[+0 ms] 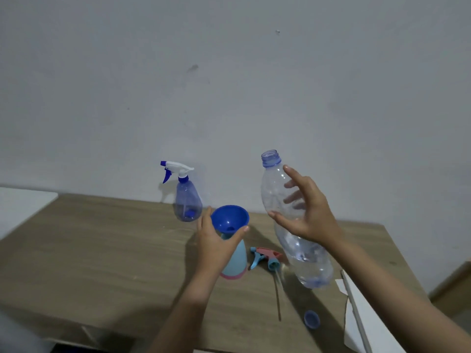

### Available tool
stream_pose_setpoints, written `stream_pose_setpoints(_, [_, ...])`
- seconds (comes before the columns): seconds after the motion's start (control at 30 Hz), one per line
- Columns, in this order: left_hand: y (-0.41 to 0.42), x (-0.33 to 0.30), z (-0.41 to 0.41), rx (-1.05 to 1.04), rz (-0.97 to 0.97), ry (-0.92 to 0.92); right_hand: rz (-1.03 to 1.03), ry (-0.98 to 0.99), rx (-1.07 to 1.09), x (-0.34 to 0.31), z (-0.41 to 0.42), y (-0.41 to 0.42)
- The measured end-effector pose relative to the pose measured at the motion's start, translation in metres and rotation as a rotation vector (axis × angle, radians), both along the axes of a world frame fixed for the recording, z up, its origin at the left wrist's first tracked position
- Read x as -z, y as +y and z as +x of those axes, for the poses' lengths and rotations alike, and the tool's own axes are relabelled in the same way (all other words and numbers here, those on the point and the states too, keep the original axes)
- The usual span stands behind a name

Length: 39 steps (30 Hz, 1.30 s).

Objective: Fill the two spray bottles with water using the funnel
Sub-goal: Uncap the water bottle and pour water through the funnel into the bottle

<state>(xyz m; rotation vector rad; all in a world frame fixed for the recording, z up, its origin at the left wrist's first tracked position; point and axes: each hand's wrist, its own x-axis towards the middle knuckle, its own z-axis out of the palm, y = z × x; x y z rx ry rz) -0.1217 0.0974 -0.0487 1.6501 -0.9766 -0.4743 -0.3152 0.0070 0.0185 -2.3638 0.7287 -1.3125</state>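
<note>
Over the table, right hand grips the uncapped water bottle, left hand clasps the funnel on the pale spray bottle; a hasty tip could overflow it.

A capped spray bottle stands near the bench's far edge. Before it, the funnel is seated in an open bottle; a detached sprayer lies right of it, a cap toward the near edge.

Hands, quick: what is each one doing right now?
Left hand: grips the blue plastic funnel seated in the light-blue spray bottle.
Right hand: holds the clear plastic water bottle, uncapped.
</note>
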Motion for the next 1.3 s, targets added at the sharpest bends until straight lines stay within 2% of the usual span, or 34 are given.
stream_pose_setpoints(0.1, [0.002,-0.001,0.004,0.023,0.020,0.018,0.028,0.155,-0.073,-0.023,0.003,0.006])
stream_pose_setpoints(0.3, [0.008,-0.009,0.005,0.070,0.022,0.062,0.170,0.498,-0.073,-0.045,-0.001,0.015])
stream_pose_setpoints(0.63, [0.010,-0.012,0.009,0.127,0.028,0.070,0.225,0.829,-0.059,-0.029,-0.006,0.017])
stream_pose_setpoints(1.3, [0.006,0.002,0.020,0.190,-0.022,0.152,0.222,0.992,-0.048,-0.033,0.011,0.025])
